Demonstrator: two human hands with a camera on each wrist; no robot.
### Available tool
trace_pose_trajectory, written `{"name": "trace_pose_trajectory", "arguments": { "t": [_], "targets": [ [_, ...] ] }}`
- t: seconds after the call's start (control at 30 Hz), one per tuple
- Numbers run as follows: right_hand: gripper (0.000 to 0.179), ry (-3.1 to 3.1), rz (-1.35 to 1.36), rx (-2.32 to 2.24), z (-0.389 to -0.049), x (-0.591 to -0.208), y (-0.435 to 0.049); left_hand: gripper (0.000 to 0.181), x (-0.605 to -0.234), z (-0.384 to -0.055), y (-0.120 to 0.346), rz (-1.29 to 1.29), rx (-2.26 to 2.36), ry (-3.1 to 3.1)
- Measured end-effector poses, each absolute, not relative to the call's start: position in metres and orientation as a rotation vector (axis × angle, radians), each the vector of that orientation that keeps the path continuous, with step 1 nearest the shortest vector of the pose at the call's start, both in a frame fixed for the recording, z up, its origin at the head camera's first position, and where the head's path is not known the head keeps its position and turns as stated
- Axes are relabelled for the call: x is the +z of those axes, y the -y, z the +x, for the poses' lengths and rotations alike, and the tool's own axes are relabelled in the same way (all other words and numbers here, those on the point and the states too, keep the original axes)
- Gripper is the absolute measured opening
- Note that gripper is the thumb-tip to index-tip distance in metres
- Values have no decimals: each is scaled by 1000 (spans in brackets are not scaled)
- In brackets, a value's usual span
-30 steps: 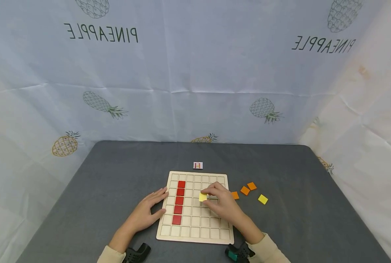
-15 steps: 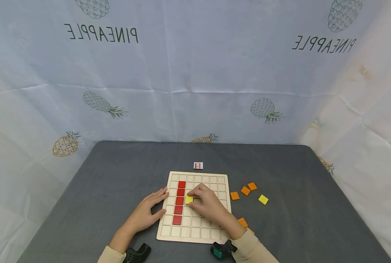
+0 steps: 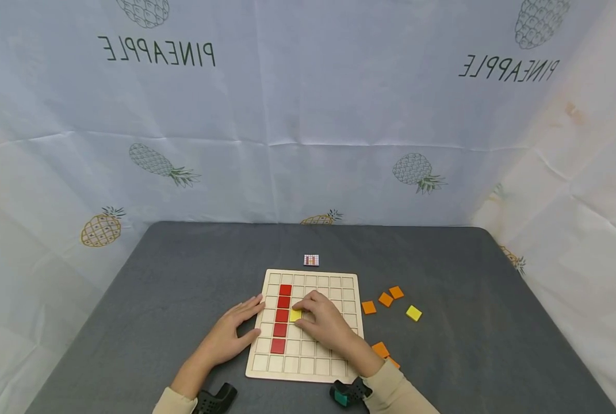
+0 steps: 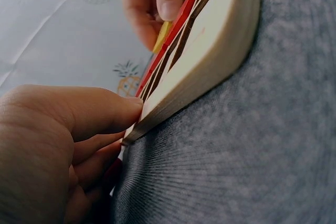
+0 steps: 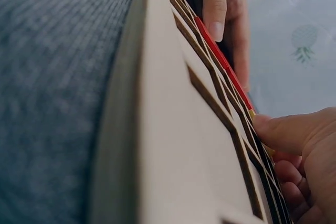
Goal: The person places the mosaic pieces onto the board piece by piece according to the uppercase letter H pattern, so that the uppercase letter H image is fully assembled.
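Note:
A pale wooden grid board point(image 3: 308, 365) lies on the dark table, with a column of several red square tiles point(image 3: 279, 329) set in its left part. My right hand point(image 3: 327, 325) pinches a yellow square tile point(image 3: 295, 316) between thumb and fingers, directly right of the middle red tile. In the left wrist view the yellow tile point(image 4: 161, 38) shows slightly tilted beside the red ones. At the board's left edge rests my left hand point(image 3: 229, 332), fingers extended. Its thumb point(image 4: 118, 113) touches the board's side in the left wrist view.
Right of the board lie several loose orange tiles point(image 3: 385, 299) and one yellow tile point(image 3: 413, 313). More orange tiles point(image 3: 380, 349) sit near the right forearm. Behind the board is a small card with a coloured grid point(image 3: 311, 260). A pineapple-print cloth point(image 3: 308, 103) hangs behind the table.
My right hand has carried the yellow tile left across the board and lowered it beside the red column. The left hand has stayed at the board's edge.

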State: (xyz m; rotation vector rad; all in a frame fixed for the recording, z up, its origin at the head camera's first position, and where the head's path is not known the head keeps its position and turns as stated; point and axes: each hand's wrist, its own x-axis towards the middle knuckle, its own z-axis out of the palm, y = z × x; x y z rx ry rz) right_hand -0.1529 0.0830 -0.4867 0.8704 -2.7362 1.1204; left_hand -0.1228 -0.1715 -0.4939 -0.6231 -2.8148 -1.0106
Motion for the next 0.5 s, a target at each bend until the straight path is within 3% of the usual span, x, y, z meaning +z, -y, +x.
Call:
{"name": "trace_pose_trajectory", "arguments": {
  "t": [0.5],
  "targets": [
    [30, 2698, 869, 1172, -149, -486, -88, 51, -494, -123, 172, -614, -1003, 2824]
  ]
}}
